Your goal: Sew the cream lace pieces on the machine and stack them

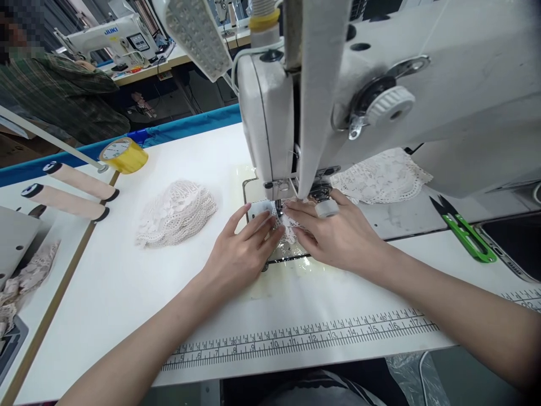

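Observation:
A small piece of white lace (289, 230) lies under the needle and presser foot (279, 207) of a white sewing machine (270, 113). My left hand (240, 248) rests left of the foot, fingers stretched out over the metal plate, the fingertips at the lace's left edge. On the right, my right hand (338, 231) lies with fingers extended and its fingertips pressing on the lace. A light ring-like band (327, 208) shows at one of its fingers. Part of the lace is hidden beneath my fingers.
A lace stack (177, 214) sits left; more lace pieces (380, 176) lie behind my right hand. Green thread snips (465, 231) and a phone (513, 242) are right. Yellow tape (123, 155) and thread cones (67, 201) stand left. A person (59, 96) works beyond the table.

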Motion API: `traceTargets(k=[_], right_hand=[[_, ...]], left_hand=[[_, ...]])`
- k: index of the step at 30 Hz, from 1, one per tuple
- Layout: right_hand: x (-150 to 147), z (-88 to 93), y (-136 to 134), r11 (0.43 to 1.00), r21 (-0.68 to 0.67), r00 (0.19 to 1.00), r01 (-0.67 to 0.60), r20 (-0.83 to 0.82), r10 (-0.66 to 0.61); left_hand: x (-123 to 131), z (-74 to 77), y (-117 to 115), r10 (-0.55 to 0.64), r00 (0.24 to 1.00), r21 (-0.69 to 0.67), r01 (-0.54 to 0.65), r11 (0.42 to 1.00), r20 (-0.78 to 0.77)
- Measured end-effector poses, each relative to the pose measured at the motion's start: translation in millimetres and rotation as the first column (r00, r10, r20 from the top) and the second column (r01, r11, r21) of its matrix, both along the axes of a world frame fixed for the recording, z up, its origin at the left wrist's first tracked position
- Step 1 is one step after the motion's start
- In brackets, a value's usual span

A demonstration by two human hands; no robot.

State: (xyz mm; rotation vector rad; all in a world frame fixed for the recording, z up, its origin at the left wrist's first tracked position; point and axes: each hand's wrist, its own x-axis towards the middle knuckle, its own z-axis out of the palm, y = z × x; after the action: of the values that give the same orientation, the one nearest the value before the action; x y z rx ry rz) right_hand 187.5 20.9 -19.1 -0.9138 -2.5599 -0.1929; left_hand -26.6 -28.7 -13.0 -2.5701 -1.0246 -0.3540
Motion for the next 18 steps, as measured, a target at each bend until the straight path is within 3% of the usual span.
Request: traceTargets(k=[12, 18], right_hand=[[-2.9, 0.8, -8.8, 0.988, 0.096, 0.988, -0.120, -0.084, 0.128], [-3.6, -0.8, -9.7, 0.988, 0.088, 0.988, -0.125, -0.085, 0.132]], left_hand=[[4.2, -1.5, -1.1, 0.020, 0.999, 0.047, -0.022, 0.999, 0.041], [5.3, -2.0, -0.6, 0.015, 0.998, 0.051, -0.019, 0.999, 0.061]])
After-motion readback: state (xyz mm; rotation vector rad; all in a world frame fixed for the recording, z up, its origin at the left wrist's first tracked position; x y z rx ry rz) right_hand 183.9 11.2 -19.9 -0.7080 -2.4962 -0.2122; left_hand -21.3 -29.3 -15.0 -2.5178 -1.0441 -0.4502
